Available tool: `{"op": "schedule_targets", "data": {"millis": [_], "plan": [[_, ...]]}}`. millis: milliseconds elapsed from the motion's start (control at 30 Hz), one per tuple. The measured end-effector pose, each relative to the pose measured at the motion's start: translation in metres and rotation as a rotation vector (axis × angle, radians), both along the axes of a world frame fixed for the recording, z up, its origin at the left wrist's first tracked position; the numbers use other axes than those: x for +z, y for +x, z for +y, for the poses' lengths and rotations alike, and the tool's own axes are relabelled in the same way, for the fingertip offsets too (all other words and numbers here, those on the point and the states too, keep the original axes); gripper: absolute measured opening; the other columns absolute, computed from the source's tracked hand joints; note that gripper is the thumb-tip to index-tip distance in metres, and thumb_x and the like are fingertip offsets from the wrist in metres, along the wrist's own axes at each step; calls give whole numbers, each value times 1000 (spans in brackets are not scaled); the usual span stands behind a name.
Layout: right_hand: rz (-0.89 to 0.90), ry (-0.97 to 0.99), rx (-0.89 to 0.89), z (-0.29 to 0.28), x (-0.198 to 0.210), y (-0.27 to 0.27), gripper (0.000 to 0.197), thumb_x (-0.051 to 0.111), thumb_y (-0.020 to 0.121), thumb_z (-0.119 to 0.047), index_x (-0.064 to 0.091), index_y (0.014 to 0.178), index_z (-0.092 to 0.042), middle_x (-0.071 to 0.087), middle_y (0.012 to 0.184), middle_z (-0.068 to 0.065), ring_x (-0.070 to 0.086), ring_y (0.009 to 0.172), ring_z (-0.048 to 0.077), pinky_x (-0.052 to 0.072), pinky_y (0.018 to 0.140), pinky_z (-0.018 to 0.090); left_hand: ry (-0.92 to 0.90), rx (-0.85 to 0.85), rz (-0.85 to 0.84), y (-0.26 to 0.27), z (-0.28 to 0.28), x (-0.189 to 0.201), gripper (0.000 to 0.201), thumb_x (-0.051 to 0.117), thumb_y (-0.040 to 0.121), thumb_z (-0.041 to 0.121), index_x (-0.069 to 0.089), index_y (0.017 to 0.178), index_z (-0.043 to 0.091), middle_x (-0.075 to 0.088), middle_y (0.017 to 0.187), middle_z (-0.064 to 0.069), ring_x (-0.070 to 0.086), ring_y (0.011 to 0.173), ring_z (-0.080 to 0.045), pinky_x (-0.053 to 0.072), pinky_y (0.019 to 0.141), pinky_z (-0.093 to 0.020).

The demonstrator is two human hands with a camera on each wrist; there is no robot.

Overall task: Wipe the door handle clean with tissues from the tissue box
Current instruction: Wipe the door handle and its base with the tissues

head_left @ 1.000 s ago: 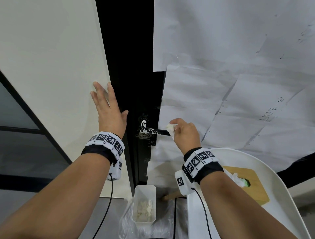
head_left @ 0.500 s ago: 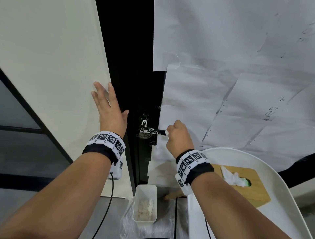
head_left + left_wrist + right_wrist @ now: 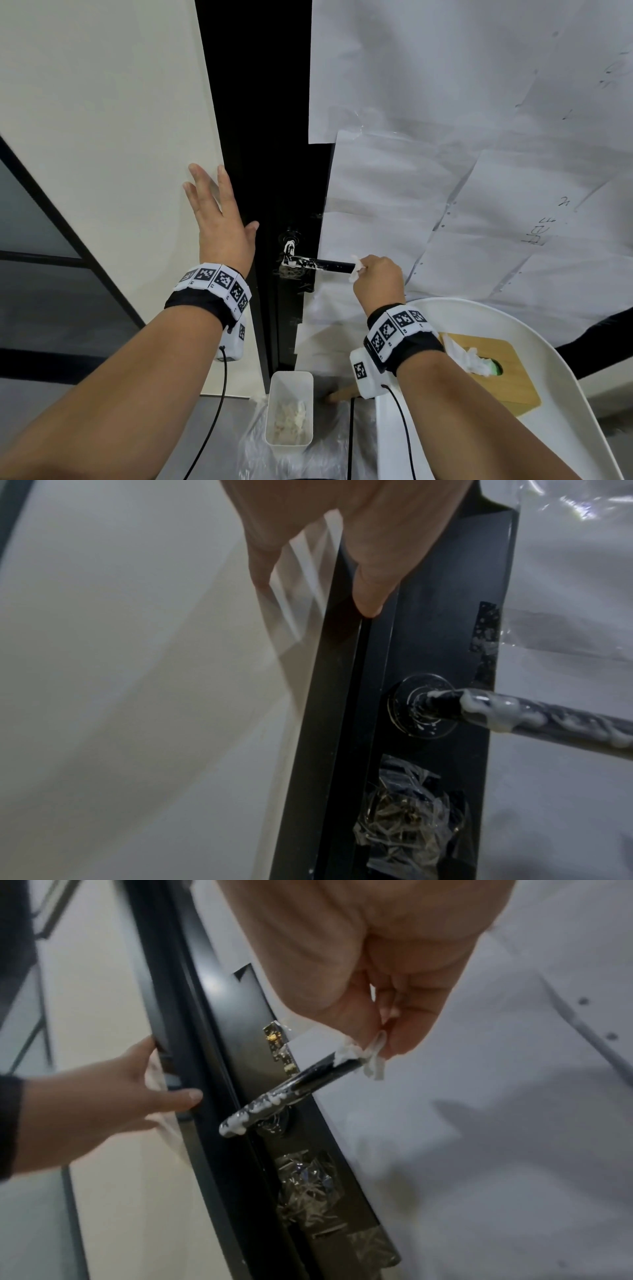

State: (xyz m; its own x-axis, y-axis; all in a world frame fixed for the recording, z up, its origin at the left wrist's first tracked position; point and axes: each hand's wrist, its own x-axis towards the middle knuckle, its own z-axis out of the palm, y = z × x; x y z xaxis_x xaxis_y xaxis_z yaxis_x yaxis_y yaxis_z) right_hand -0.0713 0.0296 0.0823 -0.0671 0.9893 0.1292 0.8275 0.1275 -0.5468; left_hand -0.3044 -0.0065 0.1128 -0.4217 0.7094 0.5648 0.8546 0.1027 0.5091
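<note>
Head view: door handle (image 3: 317, 264) ran level, left to right, from the black door edge; white smears lay on its near-door half. The right hand (image 3: 378, 279) pinched a tissue (image 3: 356, 272) at the handle's free end, so the smears lay to that hand's left.
Left wrist view: the left hand (image 3: 342, 534) lay flat and open beside the door edge, holding nothing.
Right wrist view: the tissue touched the handle's tip; the right hand was the nearer one.

Head view: looks forward and down from above both forearms, whole scene wide. Left wrist view: close along palm toward door handle (image 3: 548, 718) base. Right wrist view: close along fingers, same door handle (image 3: 291, 1093) shared.
</note>
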Motion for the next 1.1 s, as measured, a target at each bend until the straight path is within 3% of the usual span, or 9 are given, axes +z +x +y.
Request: {"op": "schedule_targets", "data": {"millis": [167,300,400,600,667,767,867,967,1100], "plan": [[549,-323,-230,3,-12,-8,17,52,82,1,67,84,-5,66,76,11,67,76,29,57,80,40,7,-3,1,-1,0,-1,99,68,84,9,-3,152,15,-15,157,-22,-9,144,-43,13,111,-33],[1012,-562,-282,3,-11,-18,16,50,83,12,55,79,-2,56,81,14,58,64,20,58,66,31,9,3,14,0,0,-1,98,68,84,10,-3,152,13,-14,157,-23,-8,144,-44,14,109,-31],[1380,-686,-338,-6,-7,-30,13,48,86,14,54,86,2,56,79,14,56,65,19,54,56,24,6,-3,16,-1,0,-1,98,68,85,11,-3,152,13,-14,156,-23,-9,144,-44,12,109,-31],[1510,-851,-260,-12,-6,-39,14,44,91,8,55,101,6,59,90,16,57,74,18,55,55,18,13,-15,18,-4,1,-4,99,68,84,9,-4,152,15,-15,156,-23,-9,144,-44,8,111,-32],[1469,-873,-195,-17,0,-40,18,45,91,8,54,106,8,61,90,15,58,75,17,54,55,17,16,-16,21,-5,2,-5,100,69,84,9,-5,152,15,-15,156,-23,-9,144,-45,11,114,-36],[1246,-780,-105,-21,13,-37,9,51,87,7,58,91,4,61,79,14,55,62,16,52,52,21,16,-13,28,-5,2,-6,100,69,84,9,-5,152,16,-15,156,-23,-9,144,-45,15,115,-40],[683,-370,21,-16,21,-29,12,55,83,-2,65,80,-7,63,72,8,59,61,20,53,65,31,18,-5,35,-5,2,-6,100,69,84,10,-5,152,16,-15,157,-22,-9,144,-44,19,113,-37],[90,41,175,-8,20,-22,21,50,84,-6,71,88,-8,64,83,13,60,77,28,43,66,28,22,-5,40,-5,2,-7,101,69,84,10,-6,151,17,-15,157,-22,-8,144,-44,23,112,-39],[-118,119,212,-6,7,-23,31,45,80,6,69,98,-4,50,94,13,54,82,31,38,65,29,16,-1,49,-5,4,-8,101,69,84,12,-6,151,15,-14,156,-23,-8,144,-45,12,112,-34]]}}
